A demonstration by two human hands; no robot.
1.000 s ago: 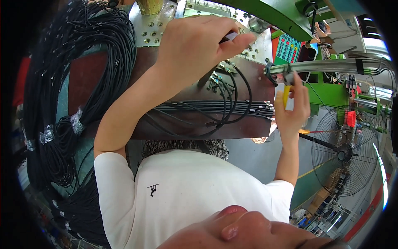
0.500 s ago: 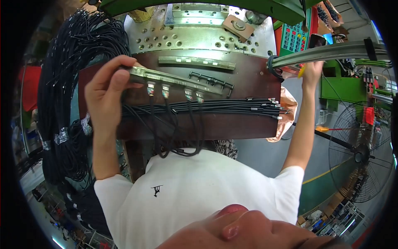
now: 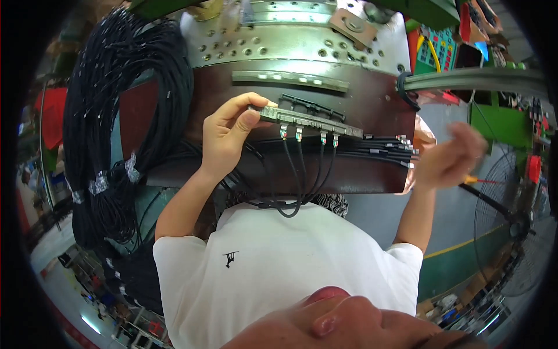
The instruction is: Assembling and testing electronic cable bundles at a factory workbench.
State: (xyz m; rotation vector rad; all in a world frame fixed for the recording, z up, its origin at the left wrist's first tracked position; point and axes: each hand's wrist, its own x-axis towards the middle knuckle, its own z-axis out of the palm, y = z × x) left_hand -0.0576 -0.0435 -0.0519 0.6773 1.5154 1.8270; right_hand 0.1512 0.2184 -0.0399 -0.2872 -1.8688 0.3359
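Note:
My left hand (image 3: pixel 228 138) pinches one end of a narrow metal bar (image 3: pixel 317 121) between thumb and fingers, holding it above the brown table. Several black cables (image 3: pixel 302 168) hang from its near side in loops, their small metal connectors (image 3: pixel 299 135) seated along its edge. Just behind the bar lies a black plastic frame strip (image 3: pixel 314 107). A similar metal bar (image 3: pixel 290 80) rests farther back. Off the table's right end, my right hand (image 3: pixel 452 158) is raised and smeared by motion; its fingers cannot be made out.
Cut black cables (image 3: pixel 372 150) lie across the brown table (image 3: pixel 372 180). A large tied cable bundle (image 3: pixel 165 64) hangs at the left. Behind is a drilled metal plate (image 3: pixel 279 43). At right are a metal arm (image 3: pixel 476 80), a yellow-handled tool (image 3: pixel 431 53) and a fan (image 3: pixel 517 224).
My left hand has brought the bar and its cables right and slightly lower. My right hand has come down and nearer from beside the control panel at the upper right.

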